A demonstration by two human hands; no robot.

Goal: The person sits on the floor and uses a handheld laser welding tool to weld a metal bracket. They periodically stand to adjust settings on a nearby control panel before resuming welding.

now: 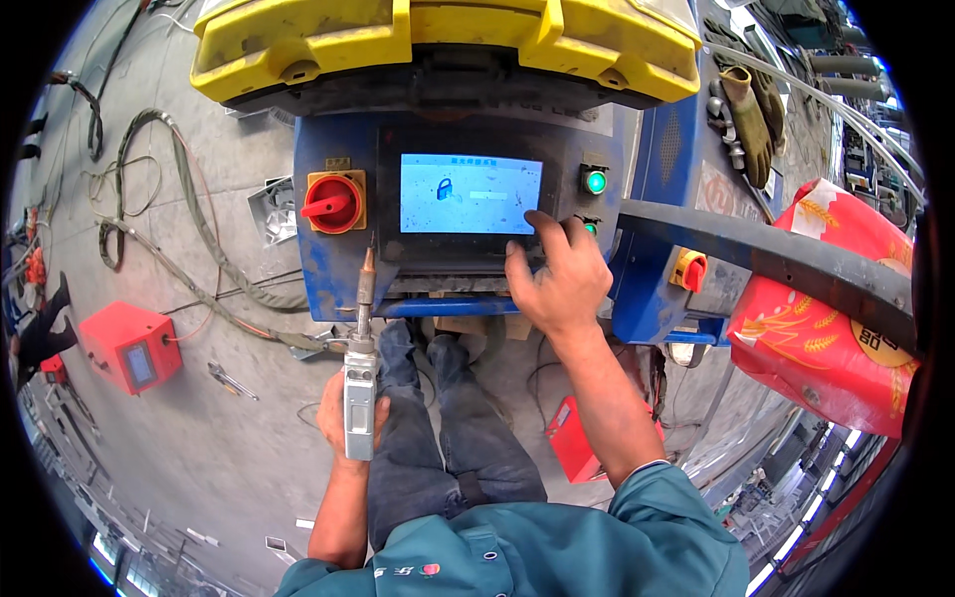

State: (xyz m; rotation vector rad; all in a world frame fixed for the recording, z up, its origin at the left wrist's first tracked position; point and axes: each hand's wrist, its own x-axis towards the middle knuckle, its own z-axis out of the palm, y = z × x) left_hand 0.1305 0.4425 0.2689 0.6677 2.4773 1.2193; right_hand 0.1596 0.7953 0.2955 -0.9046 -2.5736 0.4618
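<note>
My left hand (332, 416) is wrapped round a silver welding gun (359, 403), whose copper-coloured nozzle points up and away from me. Most of the fingers are hidden behind its body. At the lower right of a lit blue touchscreen (468, 214), my right hand (565, 284) has its index fingertip on or just over the glass. Its fingers are apart, with nothing in them, and the thumb is held beside the screen's lower frame. The screen shows a padlock picture and a pale entry box. It sits in a blue machine panel (338, 264).
Left of the screen is a red rotary switch (331, 203); to its right, a green lit button (596, 182). A yellow case (477, 30) sits above. Red boxes (129, 346), hoses (214, 249) and pliers (232, 381) lie on the floor. A red sack (816, 368) stands right, past a dark bar (766, 249).
</note>
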